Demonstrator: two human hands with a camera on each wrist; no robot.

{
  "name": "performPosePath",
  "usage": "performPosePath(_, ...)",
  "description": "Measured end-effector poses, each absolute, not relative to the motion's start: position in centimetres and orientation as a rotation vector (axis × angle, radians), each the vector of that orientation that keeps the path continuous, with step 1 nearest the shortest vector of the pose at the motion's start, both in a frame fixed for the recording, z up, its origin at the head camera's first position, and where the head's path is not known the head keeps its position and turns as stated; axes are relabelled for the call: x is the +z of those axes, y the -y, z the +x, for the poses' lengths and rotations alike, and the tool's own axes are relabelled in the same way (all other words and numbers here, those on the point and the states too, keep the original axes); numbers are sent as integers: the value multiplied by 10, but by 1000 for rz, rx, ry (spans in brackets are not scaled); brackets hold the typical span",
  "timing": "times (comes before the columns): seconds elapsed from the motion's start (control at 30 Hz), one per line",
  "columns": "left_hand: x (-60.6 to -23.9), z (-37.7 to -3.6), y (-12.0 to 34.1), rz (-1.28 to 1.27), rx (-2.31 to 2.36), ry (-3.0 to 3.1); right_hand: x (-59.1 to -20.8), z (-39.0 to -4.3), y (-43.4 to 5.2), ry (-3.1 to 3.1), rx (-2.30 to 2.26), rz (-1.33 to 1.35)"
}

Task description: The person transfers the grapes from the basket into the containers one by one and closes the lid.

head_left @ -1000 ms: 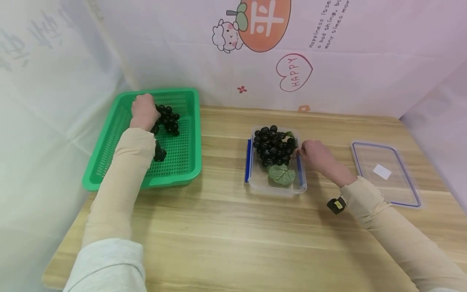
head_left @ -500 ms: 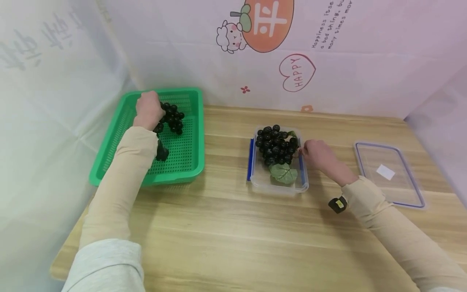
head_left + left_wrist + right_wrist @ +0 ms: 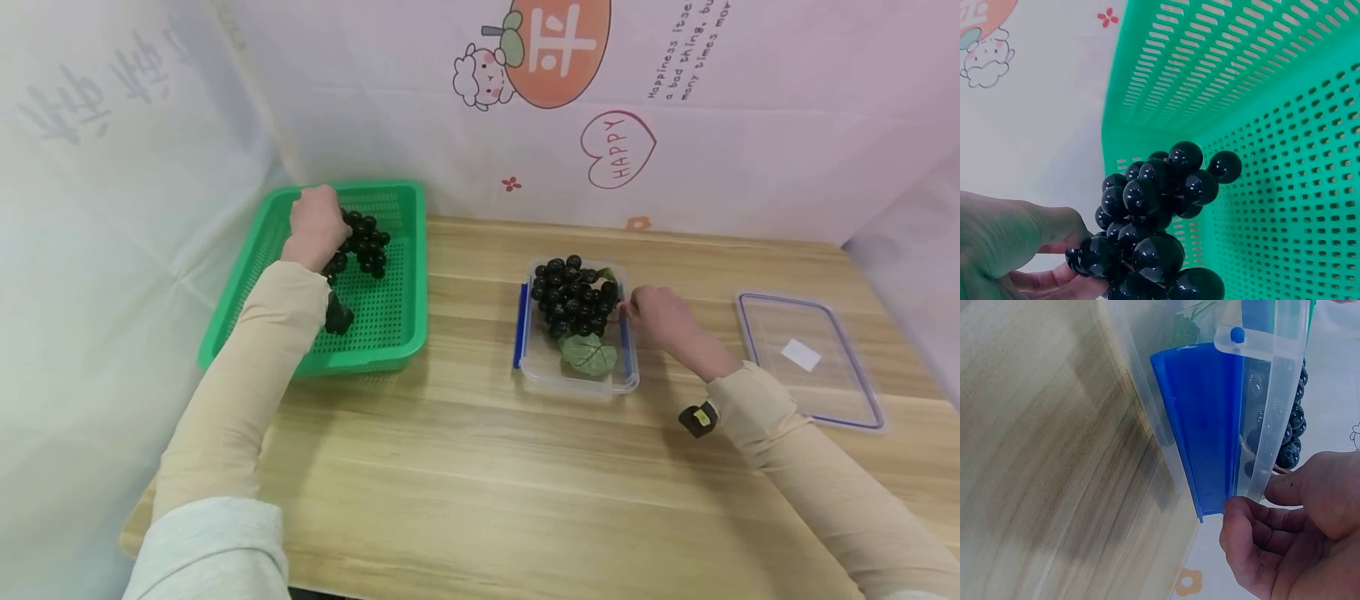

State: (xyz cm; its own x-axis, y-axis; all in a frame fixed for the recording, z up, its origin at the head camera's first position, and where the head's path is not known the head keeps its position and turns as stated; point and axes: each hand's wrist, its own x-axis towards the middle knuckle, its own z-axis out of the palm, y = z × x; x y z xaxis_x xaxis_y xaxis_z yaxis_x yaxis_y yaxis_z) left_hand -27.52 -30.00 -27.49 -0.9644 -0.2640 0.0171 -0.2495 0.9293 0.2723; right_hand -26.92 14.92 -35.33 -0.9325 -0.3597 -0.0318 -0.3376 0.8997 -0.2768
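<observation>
In the head view my left hand (image 3: pixel 318 221) is over the green plastic basket (image 3: pixel 417 283). It grips a bunch of black grapes (image 3: pixel 369 242); the left wrist view shows thumb and fingers pinching the edge of the shiny grapes (image 3: pixel 1154 187), with the basket wall (image 3: pixel 1166 75) behind. At the table's middle, another bunch of black grapes (image 3: pixel 572 304) with a green leaf (image 3: pixel 590 355) lies in a clear plastic container (image 3: pixel 577 385). My right hand (image 3: pixel 663 321) pinches that container's right rim, thumb inside and curled fingers outside, beside a hanging blue clip (image 3: pixel 1200 419).
A clear lid with a blue seal (image 3: pixel 817 387) and a white label (image 3: pixel 801 354) lies flat on the wooden table (image 3: pixel 465 483) at the right. A white printed sheet (image 3: pixel 450 150) hangs behind the table. Small black devices sit at both wrists.
The head view has swung slightly left, so everything appears a little further right. Both hands keep their holds, left on the grapes in the basket, right on the container's rim.
</observation>
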Motion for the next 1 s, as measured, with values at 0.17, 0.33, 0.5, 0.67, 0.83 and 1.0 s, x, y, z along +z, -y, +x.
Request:
performPosePath(0.17, -268, -269, 293, 377, -454, 3032, -353, -269, -150, -2978, -416, -542)
performPosePath(0.33, -260, -261, 287, 362, -484, 3014, -354, -269, -150, -2968, -409, -528)
performPosePath(0.5, -251, -254, 281, 332, -497, 2984, -353, -268, -150, -2955, -410, -519)
performPosePath(0.67, -245, -249, 278, 324, -496, 2970, -351, -268, -149, -2950, -419, -529)
performPosePath(0.83, -242, -243, 274, 310, -511, 2960, -350, -267, -149, -2942, -423, -528)
performPosePath(1.0, -237, -239, 270, 266, -551, 2943, -350, -267, -149, -2943, -433, -527)
